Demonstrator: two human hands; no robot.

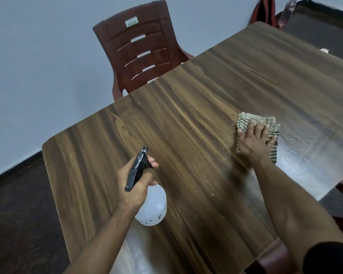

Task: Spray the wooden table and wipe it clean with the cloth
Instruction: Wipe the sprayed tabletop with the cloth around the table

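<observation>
The dark wooden table (186, 119) fills the middle of the view. My left hand (136, 182) grips a spray bottle (153, 208) with a white body and a black trigger head, held just above the table's near left part, nozzle pointing away from me. My right hand (254, 141) lies flat, fingers spread, on a folded beige cloth with dark stripes (251, 119) that rests on the table's right side. The surface to the right of the cloth looks wet and shiny.
A red-brown plastic chair (141, 48) stands at the table's far edge against a pale wall. Another chair's red parts (273, 258) show at the near right. A dark surface (325, 32) lies beyond the far right corner. Dark floor is at the left.
</observation>
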